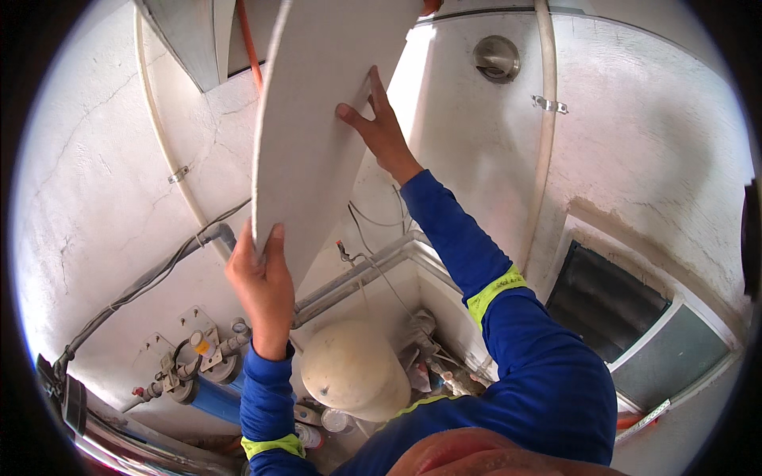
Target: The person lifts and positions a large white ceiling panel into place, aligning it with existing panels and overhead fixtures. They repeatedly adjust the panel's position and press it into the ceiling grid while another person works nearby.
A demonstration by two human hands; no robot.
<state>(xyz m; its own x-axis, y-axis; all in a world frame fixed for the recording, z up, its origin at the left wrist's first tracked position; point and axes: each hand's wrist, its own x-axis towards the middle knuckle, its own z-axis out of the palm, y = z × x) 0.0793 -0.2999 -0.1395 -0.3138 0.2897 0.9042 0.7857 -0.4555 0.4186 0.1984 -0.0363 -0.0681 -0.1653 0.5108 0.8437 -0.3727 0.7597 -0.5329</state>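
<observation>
A flat white panel [317, 119] stands tilted up in front of me, running out of view at the top. My left hand [263, 289] is closed on its lower left corner, with the thumb on the near face and the fingers around the edge. Higher up, my right hand [384, 131] holds the panel's right side. Its thumb and forefinger are spread against the face; its other fingers are hidden. Both arms are raised, in blue sleeves with yellow-green bands.
Below are a rounded cream tank [353, 369], blue filter housings [210, 401] with a gauge, and grey pipes [349, 278] along the wall. A window [635, 317] is low at right. A vent [496, 59] and a white conduit [546, 111] are on the right wall. Overhead hangs a grey box-like edge [186, 40].
</observation>
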